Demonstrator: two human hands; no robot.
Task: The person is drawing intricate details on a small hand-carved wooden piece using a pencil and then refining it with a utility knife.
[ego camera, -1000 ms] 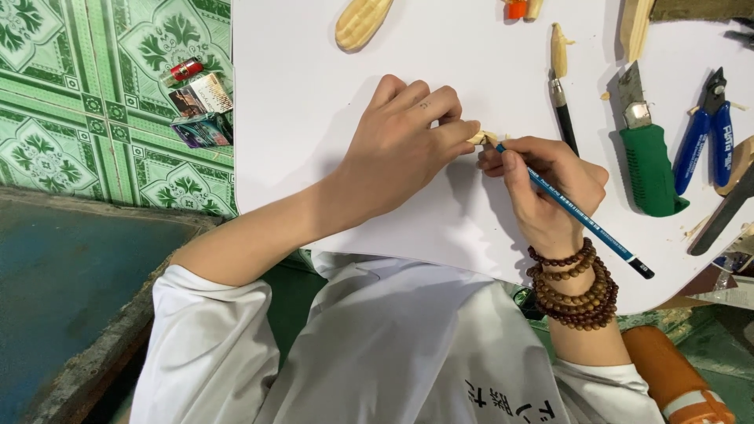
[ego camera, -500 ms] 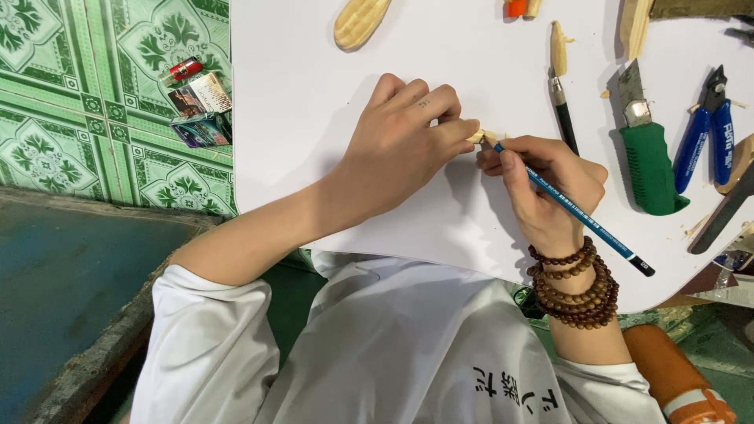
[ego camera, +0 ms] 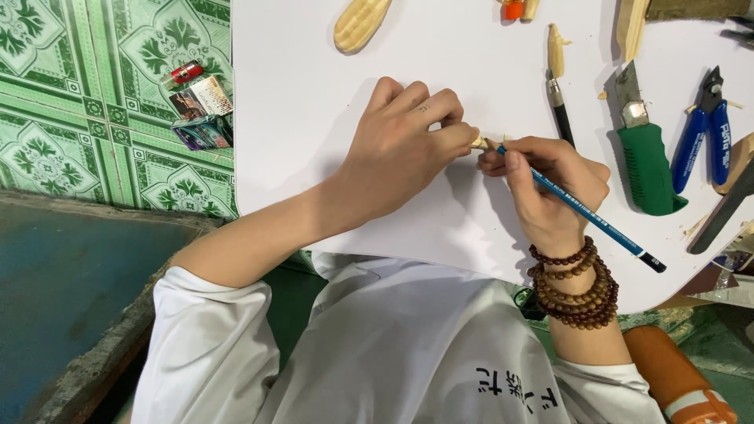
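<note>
My left hand (ego camera: pixel 404 149) rests on the white board (ego camera: pixel 314 94) and pinches a small pale wooden piece (ego camera: pixel 480 143) between fingertips; most of the piece is hidden under the fingers. My right hand (ego camera: pixel 546 188) grips a blue pencil (ego camera: pixel 585 208), its tip touching that wooden piece. Brown bead bracelets (ego camera: pixel 577 286) circle my right wrist. Both hands meet near the middle of the board, just above my white-shirted chest.
On the board lie a carved oval wooden piece (ego camera: pixel 361 22), a knife with a pale wooden handle (ego camera: pixel 558 74), a green-handled utility knife (ego camera: pixel 646 153) and blue-handled pliers (ego camera: pixel 705 129). Small packets (ego camera: pixel 200 110) lie on the green patterned floor at left. An orange handle (ego camera: pixel 675 381) shows bottom right.
</note>
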